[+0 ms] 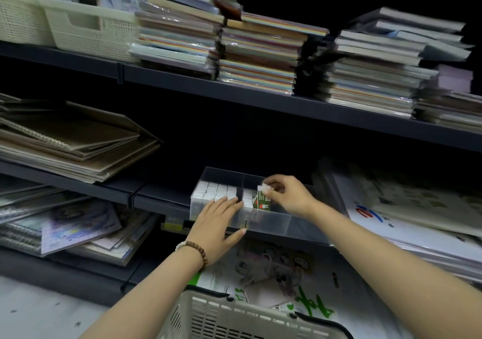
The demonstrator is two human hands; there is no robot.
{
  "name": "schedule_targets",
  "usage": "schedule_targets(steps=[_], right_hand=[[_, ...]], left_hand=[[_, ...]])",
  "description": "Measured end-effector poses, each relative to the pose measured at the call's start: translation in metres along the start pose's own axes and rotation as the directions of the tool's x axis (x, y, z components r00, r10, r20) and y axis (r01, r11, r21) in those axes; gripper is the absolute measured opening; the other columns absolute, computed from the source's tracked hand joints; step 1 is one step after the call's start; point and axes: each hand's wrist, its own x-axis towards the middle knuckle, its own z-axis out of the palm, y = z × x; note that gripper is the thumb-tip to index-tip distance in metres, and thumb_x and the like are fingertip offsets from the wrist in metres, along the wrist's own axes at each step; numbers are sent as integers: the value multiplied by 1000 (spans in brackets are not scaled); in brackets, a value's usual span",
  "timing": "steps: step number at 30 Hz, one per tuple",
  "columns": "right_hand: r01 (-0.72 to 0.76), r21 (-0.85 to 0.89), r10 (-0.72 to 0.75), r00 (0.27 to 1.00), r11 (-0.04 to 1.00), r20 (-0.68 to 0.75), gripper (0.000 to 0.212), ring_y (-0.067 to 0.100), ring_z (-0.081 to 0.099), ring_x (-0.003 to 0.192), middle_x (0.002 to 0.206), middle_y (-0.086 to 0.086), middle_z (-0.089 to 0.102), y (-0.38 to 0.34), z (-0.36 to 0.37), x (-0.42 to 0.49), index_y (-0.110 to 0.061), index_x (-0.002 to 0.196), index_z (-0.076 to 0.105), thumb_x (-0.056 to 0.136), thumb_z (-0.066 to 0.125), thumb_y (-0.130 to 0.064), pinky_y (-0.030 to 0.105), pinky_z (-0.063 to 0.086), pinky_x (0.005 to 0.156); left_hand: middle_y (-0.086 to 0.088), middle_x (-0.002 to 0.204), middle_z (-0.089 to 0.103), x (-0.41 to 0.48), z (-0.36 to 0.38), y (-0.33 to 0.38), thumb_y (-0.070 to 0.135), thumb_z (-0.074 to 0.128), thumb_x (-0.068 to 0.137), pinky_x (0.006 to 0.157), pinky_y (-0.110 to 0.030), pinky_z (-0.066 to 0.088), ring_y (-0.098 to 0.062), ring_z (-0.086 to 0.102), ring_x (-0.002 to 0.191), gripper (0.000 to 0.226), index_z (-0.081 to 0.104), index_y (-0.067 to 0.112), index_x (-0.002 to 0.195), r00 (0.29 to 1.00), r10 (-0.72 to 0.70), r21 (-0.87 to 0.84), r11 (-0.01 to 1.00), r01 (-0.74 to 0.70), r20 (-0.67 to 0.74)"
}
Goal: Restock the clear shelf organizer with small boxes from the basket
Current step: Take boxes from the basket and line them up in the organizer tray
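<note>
The clear shelf organizer point(273, 222) stands at the front edge of the middle shelf. Its left compartment is packed with several small white boxes point(216, 191). In the middle compartment a few boxes stand upright; one small green box point(263, 201) with a white top is pinched at its top by my right hand point(289, 195). My left hand point(219, 224), with a bead bracelet on the wrist, lies flat with straight fingers over the organizer's front wall, thumb under its edge. A grey basket point(234, 315) sits at the bottom centre; its contents are hidden.
Notebook stacks point(65, 145) lie on the shelf to the left, large flat packs point(417, 216) to the right. The upper shelf point(234, 90) carries paper stacks and white baskets point(86, 25). Printed sheets point(273, 268) lie on the lowest shelf below the organizer.
</note>
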Motion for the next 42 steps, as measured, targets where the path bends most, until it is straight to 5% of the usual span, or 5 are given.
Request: schedule_targets(steps=[12,19,24,32,42], right_hand=[[93,-203,-112,990,975,-86,32,11,51,121,134,-6,55,13,39,-34,-22,127,58,96,50,-27,29,43,101],[-249,-294,289,952,923,99,36,19,51,56,63,7,53,-12,10,-3,-9,74,57,97,46,-35,27,40,53],[-348,-333,443,854,876,273,47,10,64,67,104,14,66,-36,10,8,2,133,41,101,39,-33,12,37,34],[-213,-81,222,966,974,130,39,21,57,111,127,12,58,-15,11,-14,-3,124,55,93,55,-28,27,44,91],[-185,316,141,978,930,155,13,6,66,93,102,-6,70,54,49,-133,-28,96,64,91,59,-17,16,51,80]], left_hand=[[12,155,10,-1,3,2,55,34,92,113,-22,-12,-6,1,143,64,11,32,148,999,10,24,1000,-9,-32],[13,155,11,-1,4,1,55,34,93,112,-21,-14,-5,2,142,63,11,33,147,999,11,28,1000,-10,-42],[12,154,12,-2,5,3,55,34,92,112,-22,-14,-7,2,143,64,13,30,147,998,4,24,1000,-3,-55],[9,156,9,-3,0,5,55,35,92,116,-27,-9,-9,-1,143,67,12,27,148,1000,-10,20,1000,10,-19],[13,151,24,-73,23,8,53,40,91,112,-20,9,-6,18,139,57,29,31,143,984,28,-139,990,-3,175]])
